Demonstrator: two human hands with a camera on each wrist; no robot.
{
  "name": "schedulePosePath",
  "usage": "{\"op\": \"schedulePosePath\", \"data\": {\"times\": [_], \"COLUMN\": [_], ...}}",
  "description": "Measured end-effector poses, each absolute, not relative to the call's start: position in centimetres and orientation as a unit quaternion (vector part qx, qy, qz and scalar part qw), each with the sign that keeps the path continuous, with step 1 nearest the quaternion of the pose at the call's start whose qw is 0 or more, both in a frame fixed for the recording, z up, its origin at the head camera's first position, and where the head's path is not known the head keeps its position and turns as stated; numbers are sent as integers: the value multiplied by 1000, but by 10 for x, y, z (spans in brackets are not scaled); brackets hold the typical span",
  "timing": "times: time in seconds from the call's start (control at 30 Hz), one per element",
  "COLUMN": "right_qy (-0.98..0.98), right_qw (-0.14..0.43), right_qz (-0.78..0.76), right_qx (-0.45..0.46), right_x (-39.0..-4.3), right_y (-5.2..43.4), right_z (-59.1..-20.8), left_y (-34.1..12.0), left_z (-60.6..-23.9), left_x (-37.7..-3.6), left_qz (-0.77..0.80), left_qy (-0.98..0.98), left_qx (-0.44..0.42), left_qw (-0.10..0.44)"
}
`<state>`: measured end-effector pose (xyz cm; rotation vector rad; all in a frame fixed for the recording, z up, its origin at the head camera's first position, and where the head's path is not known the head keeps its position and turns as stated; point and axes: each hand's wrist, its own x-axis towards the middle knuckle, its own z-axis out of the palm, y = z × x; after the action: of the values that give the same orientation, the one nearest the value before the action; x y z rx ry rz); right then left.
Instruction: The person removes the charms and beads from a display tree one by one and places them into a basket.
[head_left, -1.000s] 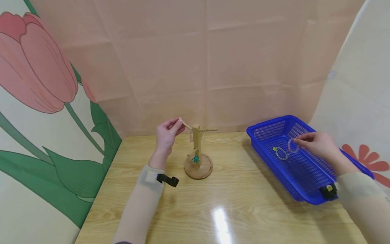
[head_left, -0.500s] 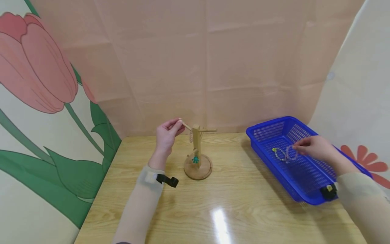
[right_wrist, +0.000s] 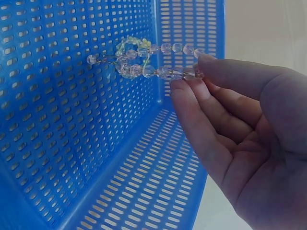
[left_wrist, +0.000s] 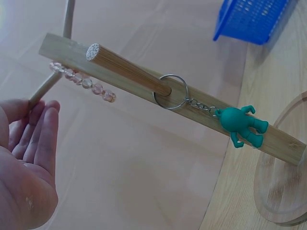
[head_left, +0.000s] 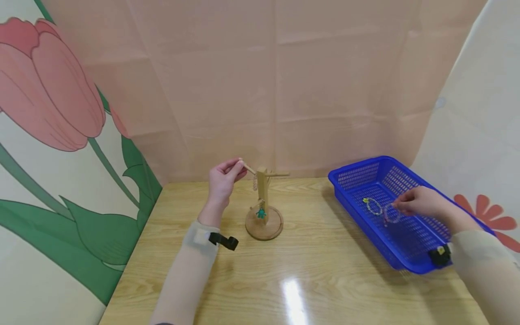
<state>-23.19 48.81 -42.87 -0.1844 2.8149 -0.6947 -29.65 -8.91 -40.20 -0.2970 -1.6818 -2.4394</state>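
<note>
At the stand's upper left, my left hand [head_left: 221, 184] pinches the end of a wooden peg [left_wrist: 45, 89]. A pink beaded bracelet [left_wrist: 87, 83] hangs from that peg, beside the post [head_left: 262, 189]. A lower peg carries a keychain with a green figure [left_wrist: 235, 120], its metal ring around the peg. In the right wrist view, my right hand [right_wrist: 240, 124] pinches a clear pinkish beaded bracelet [right_wrist: 166, 48] between thumb and fingertips, inside the blue basket. Behind it lies a yellow-green beaded bracelet [head_left: 366, 200] on the basket floor.
The blue plastic basket [head_left: 357, 225] with slotted walls stands at the right of the wooden table [head_left: 317, 271]. The stand's round base [head_left: 264, 232] rests near the table's middle. Pink sheeting [head_left: 203, 90] hangs behind. Another peg [head_left: 280, 174] points right from the post top.
My right hand has moved slightly lower in the head view, with the pinkish bracelet dipping and tilting in the basket. The left hand keeps its hold on the peg.
</note>
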Motion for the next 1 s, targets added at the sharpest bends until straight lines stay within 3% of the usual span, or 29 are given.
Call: {"op": "schedulePosePath", "data": {"times": [0.43, 1.0], "right_qy": [954, 966], "right_qw": [159, 152], "right_qz": [-241, -191], "right_qx": [-77, -86], "right_x": [-231, -236], "right_y": [496, 495], "right_z": [-431, -434], "left_y": [-90, -87], "left_z": [-403, -400], "left_x": [-296, -295], "left_qz": [-817, -824], "left_qy": [-561, -553], "left_qx": [-101, -87], "left_qw": [85, 85]}}
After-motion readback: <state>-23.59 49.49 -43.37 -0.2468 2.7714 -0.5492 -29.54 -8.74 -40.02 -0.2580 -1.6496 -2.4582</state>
